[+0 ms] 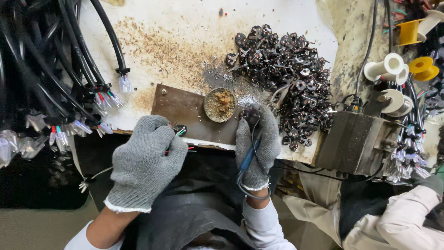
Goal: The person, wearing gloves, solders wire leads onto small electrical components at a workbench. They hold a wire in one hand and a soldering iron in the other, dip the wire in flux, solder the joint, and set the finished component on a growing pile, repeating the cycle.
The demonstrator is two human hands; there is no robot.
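Landmark: round tin (220, 105) of brownish crumbly stuff, sitting on a dark brown board (185, 111) at the bench edge. Left hand (145, 162), grey knit glove, below-left of the tin, fingers curled shut around a small black connector (180, 129) with red and green wires (182, 149) poking out just left of the tin's lower edge. Right hand (257, 146), same glove, just below-right of the tin, closed around a blue-handled soldering iron (248, 157); handle runs down the palm, tip end hidden by fingers near the tin rim. Big pile of small black parts (286, 69) up-right of the tin, touching the right fingertips' area. Grey metal box (356, 141) far right of the tin. Yellow and white spools (407, 51) beyond it. Bundle of black cables (55, 69) with clear plugs well left of the tin. Another person's pale sleeve (407, 222) lower right.
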